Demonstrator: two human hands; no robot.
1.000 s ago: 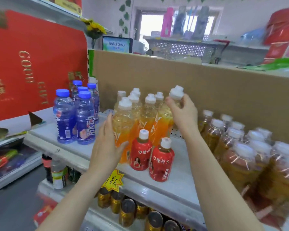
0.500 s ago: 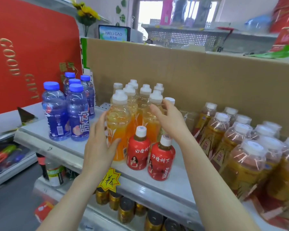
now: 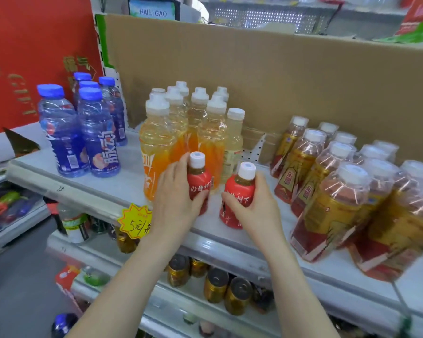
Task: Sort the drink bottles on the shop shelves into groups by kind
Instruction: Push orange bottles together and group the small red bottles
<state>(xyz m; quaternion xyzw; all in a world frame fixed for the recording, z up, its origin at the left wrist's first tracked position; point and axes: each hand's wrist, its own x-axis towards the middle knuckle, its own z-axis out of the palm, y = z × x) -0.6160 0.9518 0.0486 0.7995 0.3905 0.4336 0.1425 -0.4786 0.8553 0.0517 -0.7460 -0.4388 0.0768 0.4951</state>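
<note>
Bottle sorting: left hand [image 3: 174, 198], off the orange bottles [image 3: 156, 142], now curls around one small red bottle [image 3: 200, 184]; right hand [image 3: 259, 206], done with the pale bottle [image 3: 233, 140] behind, grips the other red bottle [image 3: 237, 193] just beside. Both stand at the shelf [image 3: 108, 189] front, probably regrouped next.

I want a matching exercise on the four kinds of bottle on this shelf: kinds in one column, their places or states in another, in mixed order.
1. blue-capped bottles
2. orange-labelled bottles
3. small red bottles
4. gold-labelled bottles

a. one gripped by the left hand, one by the right hand
b. right end of the shelf
c. left end
d. middle, behind the hands

Pairs: 1-c, 2-d, 3-a, 4-b
</note>
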